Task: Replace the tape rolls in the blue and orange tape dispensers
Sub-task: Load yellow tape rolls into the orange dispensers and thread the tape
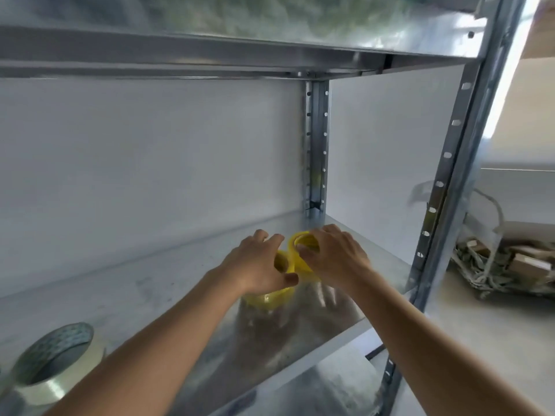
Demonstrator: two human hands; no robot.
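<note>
Two yellow tape rolls sit near the back right corner of a metal shelf (150, 295). My left hand (258, 265) grips the nearer yellow roll (280, 262), thumb on its right side, fingers over its top. My right hand (333, 253) closes on the farther yellow roll (303, 240), which stands tilted against the first one. A yellow reflection shows on the shelf below the rolls. No blue or orange tape dispenser is in view.
A large roll of whitish tape (51, 364) lies at the shelf's front left. The upper shelf (240, 49) hangs low overhead. A perforated upright post (444, 187) bounds the right side. Beyond it on the floor lies a tangle of rope with boxes (504, 265).
</note>
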